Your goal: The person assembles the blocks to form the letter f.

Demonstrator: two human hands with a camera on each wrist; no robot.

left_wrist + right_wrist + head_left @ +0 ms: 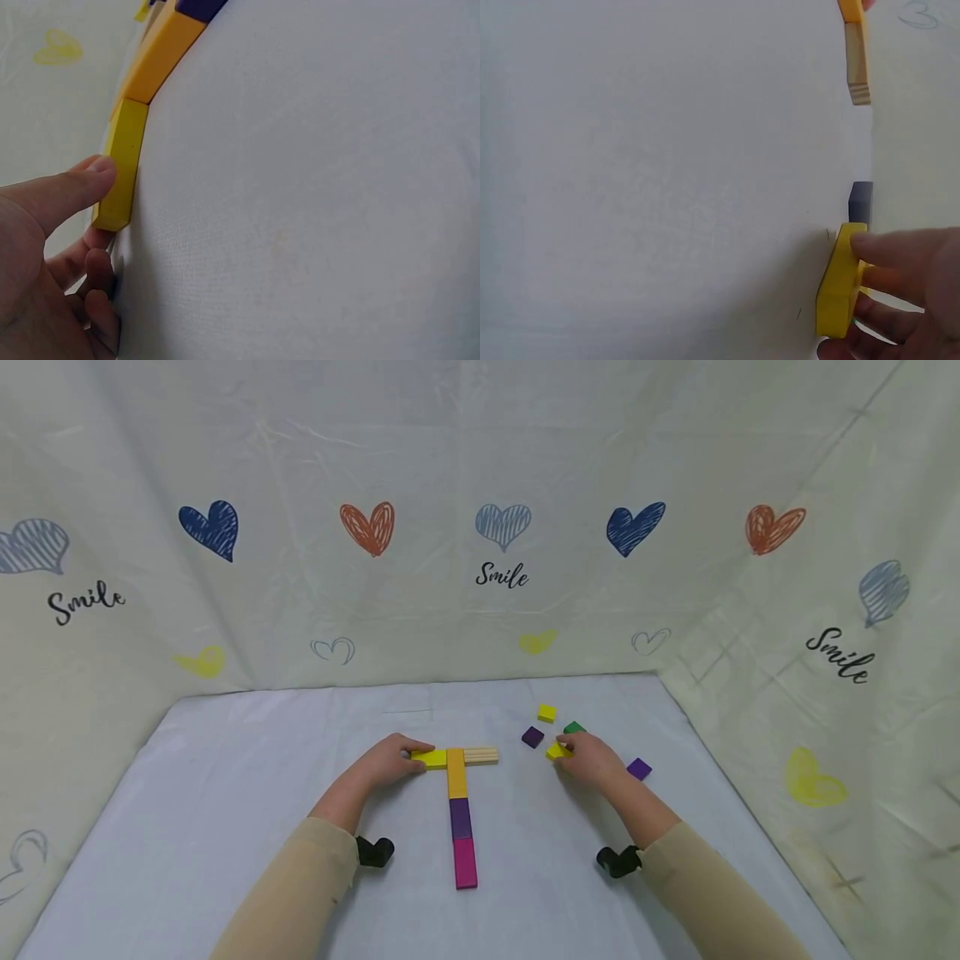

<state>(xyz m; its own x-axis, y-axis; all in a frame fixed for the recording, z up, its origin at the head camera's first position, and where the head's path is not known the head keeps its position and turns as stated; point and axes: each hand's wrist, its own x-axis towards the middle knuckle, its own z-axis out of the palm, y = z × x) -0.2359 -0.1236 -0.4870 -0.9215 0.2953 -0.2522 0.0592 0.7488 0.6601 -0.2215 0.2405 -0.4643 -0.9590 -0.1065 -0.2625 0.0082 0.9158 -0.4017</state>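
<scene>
My left hand point(388, 762) pinches the outer end of a yellow block point(124, 161), thumb on the near side and fingers behind. That block lies flat, its other end against an orange block point(457, 774). A plain striped wooden block point(481, 756) touches the orange one on the right. Below it, a purple block point(460, 818) and a magenta block point(466, 862) continue in a line, forming a T shape. Over to the right, my right hand point(588, 760) holds another yellow block point(838, 285) between thumb and fingers, low at the cloth.
Around the right hand lie a small yellow block point(547, 713), a dark purple block point(533, 737), a partly hidden green block point(574, 727) and a purple block point(639, 768). White cloth point(225, 810) covers the table. A curtain printed with hearts point(450, 610) stands behind and at the sides.
</scene>
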